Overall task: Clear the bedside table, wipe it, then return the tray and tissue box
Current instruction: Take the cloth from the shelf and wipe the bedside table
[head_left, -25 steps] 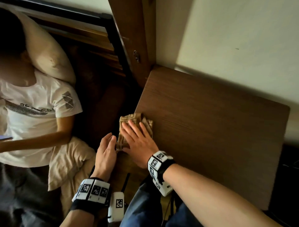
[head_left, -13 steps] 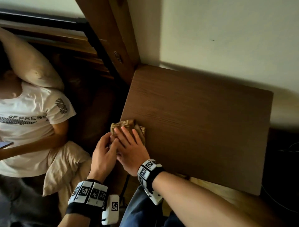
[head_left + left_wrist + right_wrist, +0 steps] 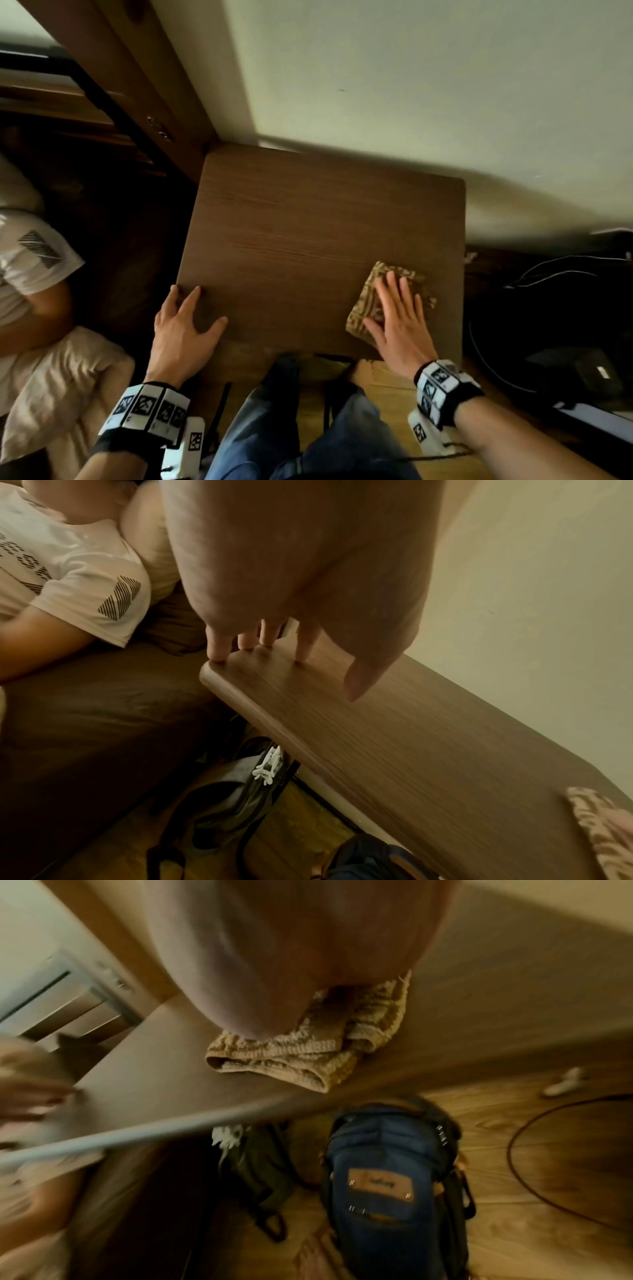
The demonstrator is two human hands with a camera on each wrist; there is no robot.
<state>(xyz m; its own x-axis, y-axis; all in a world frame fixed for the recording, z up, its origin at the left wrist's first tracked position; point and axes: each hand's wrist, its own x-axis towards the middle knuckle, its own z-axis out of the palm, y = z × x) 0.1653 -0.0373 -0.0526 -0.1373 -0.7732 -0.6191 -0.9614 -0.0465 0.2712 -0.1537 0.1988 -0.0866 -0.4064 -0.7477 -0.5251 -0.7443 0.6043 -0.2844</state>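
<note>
On the bedside table (image 3: 308,222), near its front right corner, a folded tan cloth (image 3: 371,301) lies under the right hand (image 3: 399,322). Fingers (image 3: 394,287) flat and spread, pressing the cloth down, not curled round it. Left hand (image 3: 185,325) rests at the front left corner, fingertips (image 3: 219,653) planted on the edge, thumb apart, holding nothing; reads as bracing. Wiping step in hand, judging by the bare top. Tray and tissue box not in view. Key relation: unwiped-looking wood stretches left and back from the cloth, so the next stroke likely runs toward the left hand or the wall (image 3: 411,85). Right hand is the nearer one. Cloth's front edge sits close to the table's front edge; could slip off.
</note>
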